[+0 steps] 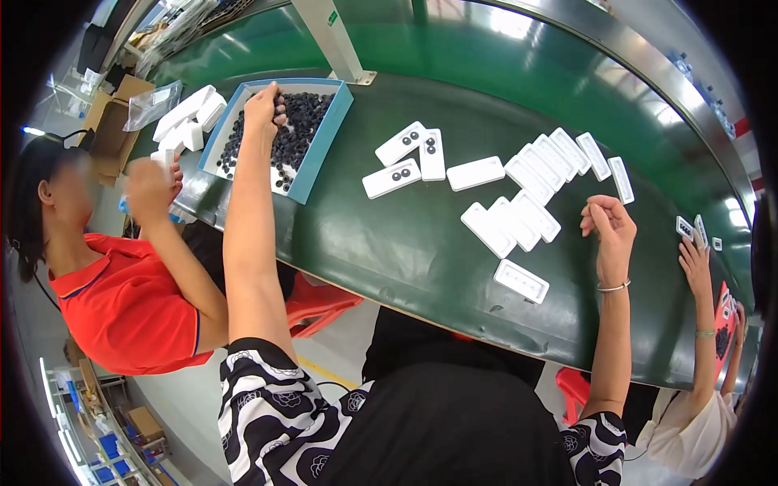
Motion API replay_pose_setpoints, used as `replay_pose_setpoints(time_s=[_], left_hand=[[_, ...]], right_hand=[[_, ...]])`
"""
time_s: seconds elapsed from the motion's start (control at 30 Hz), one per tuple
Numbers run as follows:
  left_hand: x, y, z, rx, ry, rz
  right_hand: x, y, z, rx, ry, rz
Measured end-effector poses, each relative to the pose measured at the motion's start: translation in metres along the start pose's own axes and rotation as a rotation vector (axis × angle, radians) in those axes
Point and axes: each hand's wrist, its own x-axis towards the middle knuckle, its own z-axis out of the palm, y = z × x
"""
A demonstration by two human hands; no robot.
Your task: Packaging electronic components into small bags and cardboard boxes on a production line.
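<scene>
My left hand (263,112) is closed over a shallow blue box (327,146) at the far left, its fingers curled above the parts. Inside lie a great many small black round parts (306,117). What the fingers hold, if anything, is hidden. On the right, my right hand (609,223) is raised over the table with thumb and curled fingers together; whatever they hold cannot be made out. Near it lie overlapping white rectangular trays (531,166) and a single white tray (521,281) with small recesses. Left of those, several white trays (391,178) carry pairs of black round parts.
The green table (365,251) has a metal post (332,40) at its back. White blocks (182,117) and a cardboard box (113,121) stand beyond the blue box. A person in a red shirt (134,308) sits at left; another person's hand (694,263) works at far right.
</scene>
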Motion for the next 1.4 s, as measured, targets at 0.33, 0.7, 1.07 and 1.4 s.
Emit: replay_pose_setpoints(time_s=[0.33,0.7,1.07,1.4], left_hand=[[0.024,0.009,-0.06,-1.18,-0.014,-0.516],[0.009,0.009,-0.041,-0.515,-0.063,-0.24],[-0.023,0.012,-0.015,0.173,0.401,0.394],[-0.17,0.04,0.076,-0.065,-0.176,0.397]], right_hand=[[0.0,0.019,-0.005,0.153,0.06,0.046],[0.0,0.022,-0.001,0.081,0.039,0.036],[0.001,0.022,-0.005,-0.015,0.029,-0.02],[-0.038,-0.02,-0.003,-0.129,-0.122,-0.083]])
